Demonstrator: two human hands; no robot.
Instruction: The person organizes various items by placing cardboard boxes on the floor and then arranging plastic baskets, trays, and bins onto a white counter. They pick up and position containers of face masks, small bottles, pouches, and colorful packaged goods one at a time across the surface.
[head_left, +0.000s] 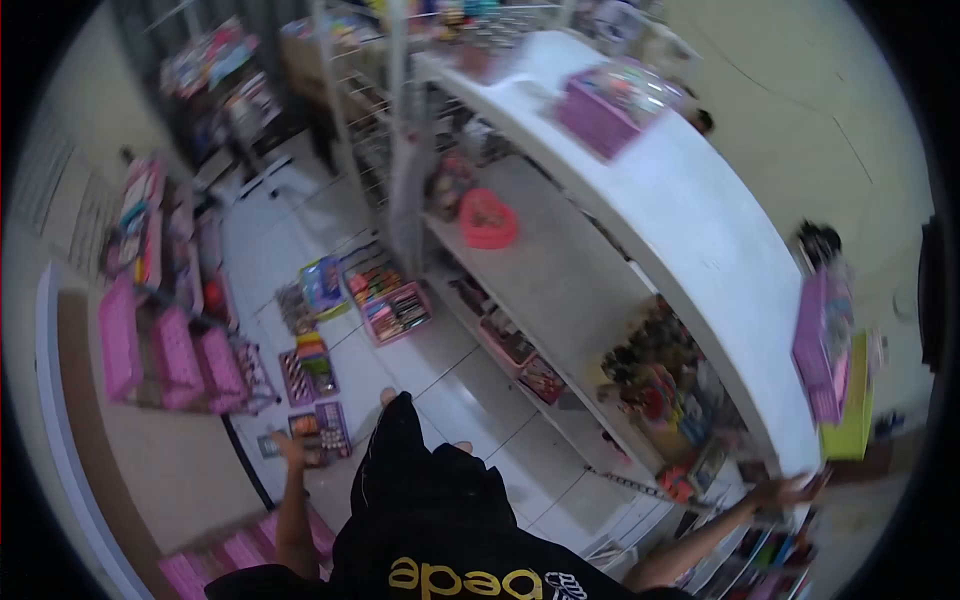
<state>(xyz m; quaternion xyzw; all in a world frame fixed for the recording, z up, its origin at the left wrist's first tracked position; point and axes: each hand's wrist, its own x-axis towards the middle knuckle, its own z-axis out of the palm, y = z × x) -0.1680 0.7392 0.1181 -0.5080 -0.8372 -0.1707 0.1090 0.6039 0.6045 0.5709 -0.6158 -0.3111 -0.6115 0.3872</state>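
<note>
My left hand (291, 450) hangs low at the left, over the floor beside a purple basket (333, 428) of small goods. A small greyish packet (268, 446) shows right by its fingers, which are blurred, and I cannot tell whether they hold it. On the other side, my right hand (790, 491) reaches out to the near end of the white counter (700, 240), its fingers stretched outward. Below that arm, a rack of colourful packets (765, 560) is partly covered.
Purple baskets (600, 115) and a lime-green bin (848, 400) stand along the counter top. A red heart-shaped box (488, 219) and hair accessories (655, 370) sit on the shelf beneath. More filled baskets (397, 312) lie on the tiled floor. Pink baskets (172, 350) hang at left.
</note>
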